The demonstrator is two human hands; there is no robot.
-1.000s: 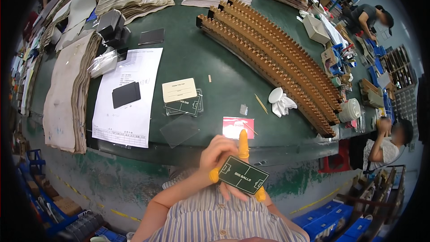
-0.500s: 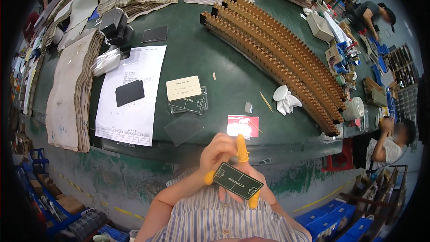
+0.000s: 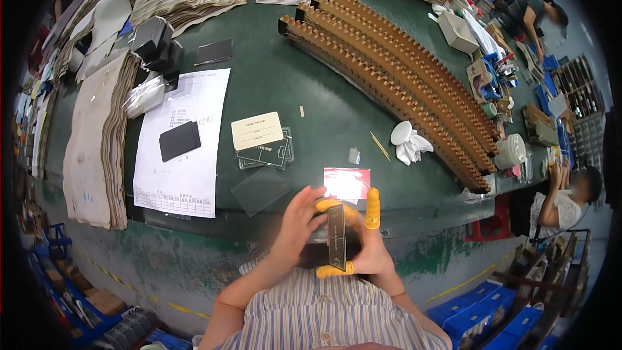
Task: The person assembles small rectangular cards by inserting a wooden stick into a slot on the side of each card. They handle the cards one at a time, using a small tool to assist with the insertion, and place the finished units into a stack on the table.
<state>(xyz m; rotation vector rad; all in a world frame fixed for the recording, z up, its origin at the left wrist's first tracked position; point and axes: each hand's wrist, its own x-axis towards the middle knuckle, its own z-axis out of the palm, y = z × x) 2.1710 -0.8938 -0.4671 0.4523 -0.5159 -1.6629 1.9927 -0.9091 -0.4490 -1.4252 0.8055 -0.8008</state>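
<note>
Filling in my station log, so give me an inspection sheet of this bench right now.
Surface: green table, worn front edge.
Job's things: thin dark panel held edge-on.
Clutter: paper sheet bearing a black plate, cream card, toothed wooden racks, white cloth.
Grippers: left hand and right hand both grip the panel; orange finger cots.
Cables: nothing seen.
Surroundings: blue crates, seated person.
</note>
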